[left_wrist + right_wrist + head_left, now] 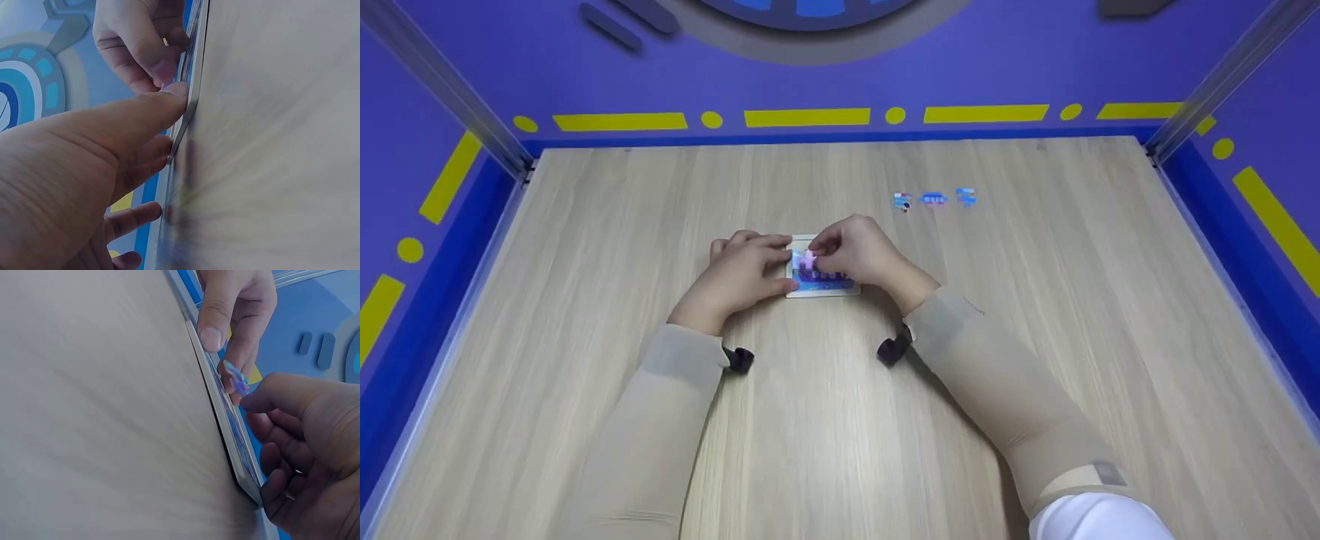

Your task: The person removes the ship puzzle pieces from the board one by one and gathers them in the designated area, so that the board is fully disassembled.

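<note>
A small jigsaw puzzle in a white-edged tray [823, 294] lies flat on the table, its lower part filled with blue and purple picture pieces. My right hand [864, 251] is over the tray and pinches a small pink, purple and blue puzzle piece [236, 378] between thumb and index finger. In the right wrist view the piece is tilted close above the tray. My left hand [742, 271] rests at the tray's left side, fingers spread and fairly straight. Its thumb [169, 101] presses on the near left corner, and the fingertips are along the left edge.
Three loose puzzle pieces lie in a row farther back on the right: one on the left [902, 201], one in the middle [934, 199] and one on the right [966, 196]. Blue-purple panels [810, 90] wall in the wooden table [825, 420] at the back and sides.
</note>
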A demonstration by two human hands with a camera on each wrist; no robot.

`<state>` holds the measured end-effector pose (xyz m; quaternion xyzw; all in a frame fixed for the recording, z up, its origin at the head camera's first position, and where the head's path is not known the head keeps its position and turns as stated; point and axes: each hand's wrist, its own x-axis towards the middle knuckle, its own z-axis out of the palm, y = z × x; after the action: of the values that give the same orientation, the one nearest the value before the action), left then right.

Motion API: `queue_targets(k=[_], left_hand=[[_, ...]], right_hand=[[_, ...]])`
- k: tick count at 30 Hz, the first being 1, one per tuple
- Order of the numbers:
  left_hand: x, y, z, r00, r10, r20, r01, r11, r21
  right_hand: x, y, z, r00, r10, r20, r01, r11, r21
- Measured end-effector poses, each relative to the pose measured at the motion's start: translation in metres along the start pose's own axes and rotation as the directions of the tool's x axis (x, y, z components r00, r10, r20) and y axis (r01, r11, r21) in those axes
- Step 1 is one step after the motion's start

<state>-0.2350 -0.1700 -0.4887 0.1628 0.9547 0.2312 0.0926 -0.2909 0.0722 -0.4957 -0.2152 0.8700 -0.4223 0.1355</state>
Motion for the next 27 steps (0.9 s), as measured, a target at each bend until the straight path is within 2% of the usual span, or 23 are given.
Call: queue_targets(k=[10,16,20,27], left_hand=[[0.000,-0.001,0.000,1.000,-0.007,0.001,0.007,1.000,0.009],[0.000,0.000,0.000,1.000,-0.007,0.001,0.007,1.000,0.008],[0.000,0.000,-0.001,1.000,-0.012,0.007,0.012,1.000,-0.001],[-0.001,-0.001,0.000,1.000,-0.002,0.001,0.002,1.000,0.004]], right_hand=[[-0.001,0.003,-0.016,0.999,0.032,-0.017,-0.030,0.991,0.128],[-0.001,0.005,-0.032,0.998,0.057,-0.005,-0.055,0.986,0.155],[-0.002,0.005,-0.049,0.997,0.077,0.013,-0.078,0.986,0.150],[-0.010,0.011,-0.084,0.992,0.125,0.006,-0.125,0.990,0.058]])
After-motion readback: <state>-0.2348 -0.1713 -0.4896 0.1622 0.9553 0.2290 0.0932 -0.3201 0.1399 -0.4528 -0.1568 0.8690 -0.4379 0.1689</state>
